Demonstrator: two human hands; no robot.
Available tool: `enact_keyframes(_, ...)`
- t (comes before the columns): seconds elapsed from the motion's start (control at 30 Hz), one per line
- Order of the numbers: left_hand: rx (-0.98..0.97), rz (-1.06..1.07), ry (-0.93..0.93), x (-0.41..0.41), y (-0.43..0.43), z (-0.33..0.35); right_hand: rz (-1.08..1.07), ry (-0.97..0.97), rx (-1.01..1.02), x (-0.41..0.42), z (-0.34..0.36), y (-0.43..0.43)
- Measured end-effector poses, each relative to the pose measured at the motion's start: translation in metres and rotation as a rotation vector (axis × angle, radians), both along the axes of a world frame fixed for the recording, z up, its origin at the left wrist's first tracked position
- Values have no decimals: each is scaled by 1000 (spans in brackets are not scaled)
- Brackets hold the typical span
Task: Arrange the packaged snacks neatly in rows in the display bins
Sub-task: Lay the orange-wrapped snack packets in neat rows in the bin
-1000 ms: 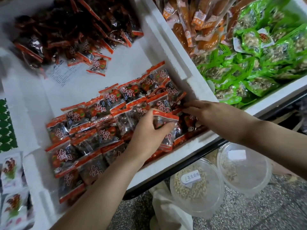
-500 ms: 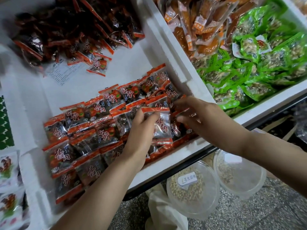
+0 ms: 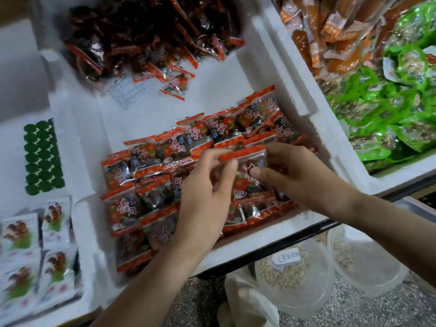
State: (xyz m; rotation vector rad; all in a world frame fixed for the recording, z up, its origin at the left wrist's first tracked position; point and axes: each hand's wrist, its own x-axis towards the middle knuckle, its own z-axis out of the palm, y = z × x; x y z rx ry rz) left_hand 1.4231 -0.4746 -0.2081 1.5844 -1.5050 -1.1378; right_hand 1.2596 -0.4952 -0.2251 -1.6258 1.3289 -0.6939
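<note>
While both hands hover over rows of packets [image 3: 151, 159], left hand [image 3: 205, 192] and right hand [image 3: 297, 178] pinch one red-edged snack packet [image 3: 247, 175] between curled fingers and thumbs.

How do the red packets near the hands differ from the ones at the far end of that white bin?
The near packets lie flat in overlapping rows, labels up; the far packets sit in a loose heap, tilted every way. The near packets fill the bin's front; the far packets crowd its back, bare floor between. Both share red-edged wrappers around dark contents.
</note>
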Motion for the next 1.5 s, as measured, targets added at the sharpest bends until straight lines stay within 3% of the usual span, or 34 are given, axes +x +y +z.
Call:
enact_keyframes(0.07, -75, -4, -194, 27, 8, -5, -35, 17, -17, 13, 0, -8)
enact_keyframes(0.23, -343, -41, -874, 104, 30, -20, -62, -7, -25, 62, 0, -28)
enact_keyframes(0.37, -374, -120, -1055, 143, 49, -26, 40, 36, -31, 113, -1, -31)
enact_keyframes(0.53, -352, -150, -1074, 152, 58, -29, 113, 36, -12, 162, -4, -32)
enact_keyframes(0.7, -350, -143, -949, 161, 65, -25, 146, 84, 31, 184, -5, -33)
enact_keyframes(0.87, -341, -150, -958, 167, 68, -23, 173, -3, 145, 198, -11, -17)
enact_keyframes(1.13, -389, -219, -1048, 169, 61, -23, 181, 87, -49, 198, -17, -11)
enact_keyframes(1.3, -370, -307, -1038, 175, 54, -15, 425, 357, -374, 181, -10, -5)
enact_keyframes(1.5, -319, -306, -946, 177, 26, 8, 448, 471, -470, 140, 3, -37)
